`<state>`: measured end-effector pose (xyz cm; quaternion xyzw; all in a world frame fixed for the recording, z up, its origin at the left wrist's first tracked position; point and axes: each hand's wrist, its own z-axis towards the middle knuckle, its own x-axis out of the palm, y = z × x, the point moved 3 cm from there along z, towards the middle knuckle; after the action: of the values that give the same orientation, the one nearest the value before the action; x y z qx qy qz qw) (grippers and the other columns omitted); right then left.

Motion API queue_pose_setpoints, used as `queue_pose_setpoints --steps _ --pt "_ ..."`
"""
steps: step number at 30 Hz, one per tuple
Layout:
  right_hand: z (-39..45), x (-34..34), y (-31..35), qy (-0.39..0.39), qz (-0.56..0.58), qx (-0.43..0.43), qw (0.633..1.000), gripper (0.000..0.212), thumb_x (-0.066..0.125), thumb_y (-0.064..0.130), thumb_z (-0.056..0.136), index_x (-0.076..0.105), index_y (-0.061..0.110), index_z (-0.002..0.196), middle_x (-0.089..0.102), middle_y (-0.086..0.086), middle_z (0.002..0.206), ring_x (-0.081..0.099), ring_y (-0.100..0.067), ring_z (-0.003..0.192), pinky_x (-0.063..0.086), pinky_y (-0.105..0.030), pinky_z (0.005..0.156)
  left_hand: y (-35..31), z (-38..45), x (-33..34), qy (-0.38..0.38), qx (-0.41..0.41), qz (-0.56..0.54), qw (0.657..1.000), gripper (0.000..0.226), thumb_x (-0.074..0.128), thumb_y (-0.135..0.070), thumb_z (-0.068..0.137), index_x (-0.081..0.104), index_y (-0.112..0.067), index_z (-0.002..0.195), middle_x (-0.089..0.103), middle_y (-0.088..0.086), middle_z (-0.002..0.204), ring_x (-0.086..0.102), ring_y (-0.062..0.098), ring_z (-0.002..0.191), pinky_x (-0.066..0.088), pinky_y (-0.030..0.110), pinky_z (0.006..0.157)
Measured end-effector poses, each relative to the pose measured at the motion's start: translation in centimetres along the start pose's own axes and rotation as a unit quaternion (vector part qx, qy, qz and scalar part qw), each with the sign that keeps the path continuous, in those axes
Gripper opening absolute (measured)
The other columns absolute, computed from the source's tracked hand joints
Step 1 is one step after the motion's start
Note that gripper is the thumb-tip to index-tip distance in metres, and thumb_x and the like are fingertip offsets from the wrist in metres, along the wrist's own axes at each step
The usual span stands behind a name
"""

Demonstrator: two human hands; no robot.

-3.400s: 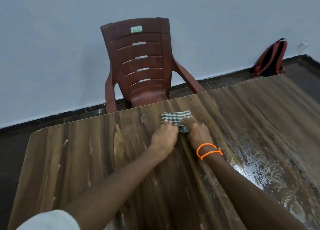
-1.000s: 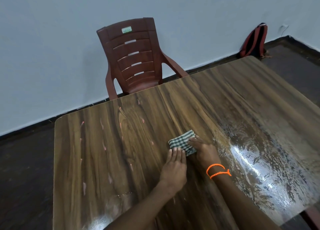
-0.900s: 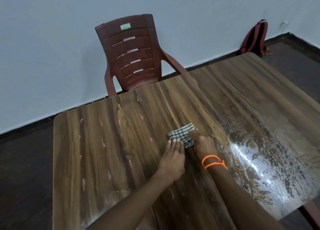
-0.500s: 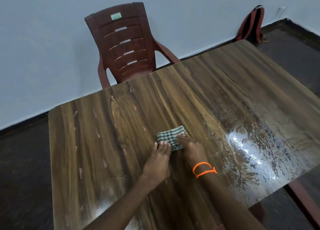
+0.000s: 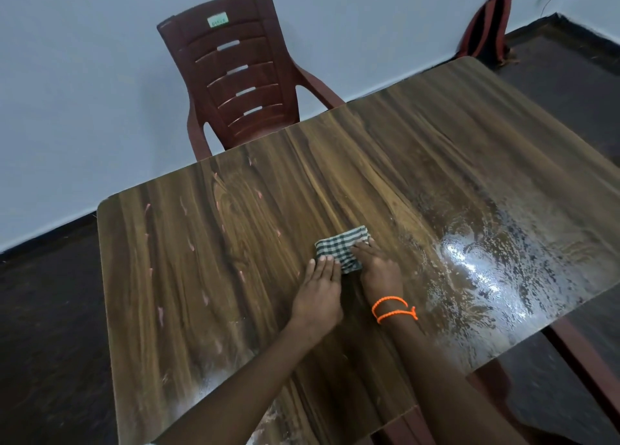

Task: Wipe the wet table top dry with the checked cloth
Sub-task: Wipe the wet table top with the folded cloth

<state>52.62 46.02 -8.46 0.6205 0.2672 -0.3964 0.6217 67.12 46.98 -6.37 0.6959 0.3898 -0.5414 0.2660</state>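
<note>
both hands flat on the folded cloth, mid-bench

the checked cloth [image 5: 342, 248] lies folded into a small pad on the wooden bench [image 5: 208, 277], roughly at the middle of its top. every place below is given from that cloth.

the left hand [image 5: 320, 293] lies on the near-left side of the cloth, palm down, fingers straight and together, with the fingertips [image 5: 322, 260] on the cloth's near edge. its grip is released: a flat press, nothing clasped. the right hand [image 5: 379, 266] lies on the near-right side of the cloth, also palm down, its fingers reaching along the cloth's right edge and resting on the fabric. its grip is released too, pushing flat and not pinching. the two hands sit just beside each other, with a narrow strip of the cloth's near corner showing between them. an orange cord bracelet [image 5: 394, 310] is looped twice round the right wrist.

to the right of the cloth the bench top shines with a broad wet patch [image 5: 486, 266], beaded and streaked, catching a bright reflection. to the left of the cloth the wood looks dull, marked with small pinkish flecks. near the bench's front edge, on the near-left side of the cloth, there is a smaller pale smear.

beyond the cloth, past the far edge of the bench, a dark red plastic chair [image 5: 235, 72] stands against the pale wall. far to the right of it a red and black backpack [image 5: 486, 25] leans on the wall, on the dark floor.
</note>
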Motion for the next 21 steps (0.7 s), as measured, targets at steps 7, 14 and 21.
queue_pose_setpoints --steps 7,14,21 --pt "-7.0 -0.6 -0.5 0.046 0.026 -0.023 0.998 0.042 0.050 0.003 0.080 0.069 0.018 0.114 0.061 0.001 0.127 0.046 -0.020 0.129 0.042 -0.031 0.102 -2.3 -5.6 2.5 0.006 0.003 -0.037 0.999 0.075 0.047 -0.026 0.084 0.029 0.003 0.151 0.032 0.022 0.157 0.022 0.033 0.149 0.009 0.047 0.123" --pt "-11.7 -4.1 -4.5 0.005 0.030 0.028 0.999 0.058 0.057 -0.019 0.071 0.072 0.022 0.109 0.063 0.007 0.124 0.048 -0.013 0.127 0.047 -0.035 0.098 -8.7 -8.0 4.4 0.016 0.044 -0.038 0.998 0.074 0.023 -0.023 0.084 0.022 0.005 0.153 0.023 0.027 0.158 0.015 0.039 0.150 0.013 0.053 0.121" --pt "-8.8 -3.7 -3.2 -0.011 0.024 0.056 0.998 0.046 0.059 -0.006 0.073 0.071 0.019 0.110 0.065 0.001 0.122 0.052 -0.021 0.123 0.051 -0.038 0.093 -6.8 -3.7 1.8 0.001 0.023 -0.002 1.000 0.069 0.039 -0.015 0.094 0.011 0.002 0.155 0.012 0.021 0.163 0.005 0.034 0.152 0.000 0.048 0.123"
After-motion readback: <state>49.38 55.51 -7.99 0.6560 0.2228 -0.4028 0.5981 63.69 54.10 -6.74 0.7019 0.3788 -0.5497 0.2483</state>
